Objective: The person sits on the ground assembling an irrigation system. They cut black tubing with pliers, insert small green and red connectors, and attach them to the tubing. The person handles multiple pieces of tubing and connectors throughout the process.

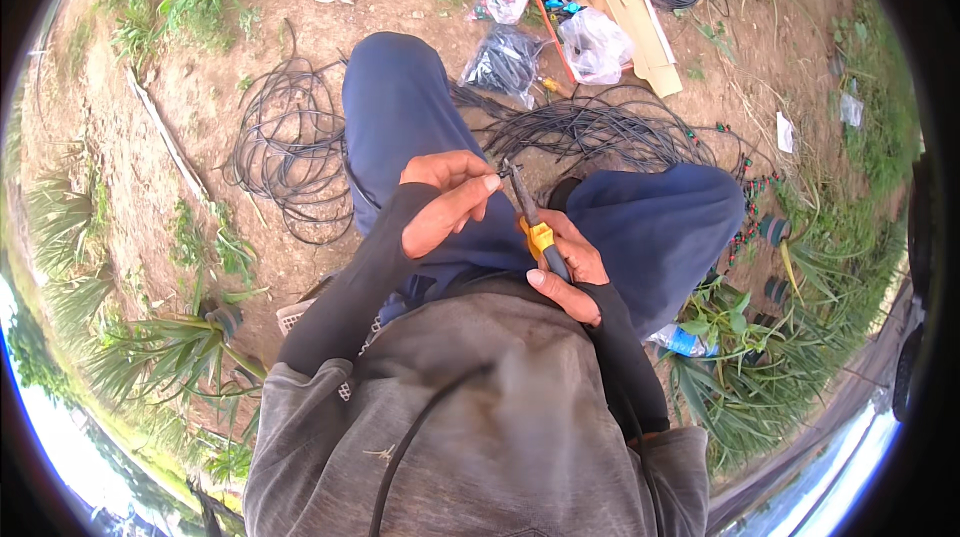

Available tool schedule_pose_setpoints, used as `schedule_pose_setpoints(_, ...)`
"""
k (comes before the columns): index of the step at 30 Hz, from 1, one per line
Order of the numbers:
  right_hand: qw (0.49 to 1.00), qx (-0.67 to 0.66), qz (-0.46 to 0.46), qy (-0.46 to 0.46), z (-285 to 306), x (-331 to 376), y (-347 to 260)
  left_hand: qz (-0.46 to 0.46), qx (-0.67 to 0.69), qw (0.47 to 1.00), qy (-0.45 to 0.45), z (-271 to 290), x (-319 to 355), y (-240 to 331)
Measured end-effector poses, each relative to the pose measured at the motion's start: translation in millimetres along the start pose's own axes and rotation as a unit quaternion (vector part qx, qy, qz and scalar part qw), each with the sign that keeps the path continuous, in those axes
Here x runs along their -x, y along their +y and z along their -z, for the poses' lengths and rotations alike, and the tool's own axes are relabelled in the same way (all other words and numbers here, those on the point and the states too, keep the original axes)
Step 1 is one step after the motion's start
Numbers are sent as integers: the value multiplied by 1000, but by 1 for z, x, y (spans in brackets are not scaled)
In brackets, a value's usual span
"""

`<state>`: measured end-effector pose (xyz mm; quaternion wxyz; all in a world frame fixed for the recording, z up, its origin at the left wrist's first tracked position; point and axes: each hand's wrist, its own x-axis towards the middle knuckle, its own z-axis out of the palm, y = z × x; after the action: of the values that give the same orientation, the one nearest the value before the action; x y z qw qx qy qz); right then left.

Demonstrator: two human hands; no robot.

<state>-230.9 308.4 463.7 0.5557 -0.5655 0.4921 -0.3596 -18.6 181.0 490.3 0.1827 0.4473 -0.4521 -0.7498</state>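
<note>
My right hand [568, 265] grips the yellow-and-black handles of a pair of pliers [532, 219], whose jaws point up and away from me. My left hand [448, 197] pinches a small dark piece right at the plier tips [507, 169]; its exact shape is too small to tell. Both hands sit over my lap, between my knees in blue trousers [400, 107]. A thin black tube [420, 432] runs down across my grey shirt.
Coils of thin black tubing [290, 142] lie on the bare dirt to the left, and more tubing [600, 127] lies ahead. Clear plastic bags [595, 45] of small parts and cardboard pieces [640, 22] sit beyond. Spiky green plants [745, 357] grow at right and lower left.
</note>
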Motion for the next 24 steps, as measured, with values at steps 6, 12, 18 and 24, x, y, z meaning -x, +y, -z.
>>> schedule_pose_setpoints(6,1000,-12,-12,20,-3,-2,0,7,-18,1000,10,-1,1,-1)
schedule_pose_setpoints(12,998,22,-63,2,-2,-1,-3,4,-86,996,4,-4,0,2)
schedule_pose_setpoints(18,994,-7,-106,27,-19,7,-5,-23,-125,992,14,-8,-4,-8)
schedule_pose_setpoints(24,990,-23,-126,63,-16,13,-11,-60,-224,973,0,-14,-2,-6)
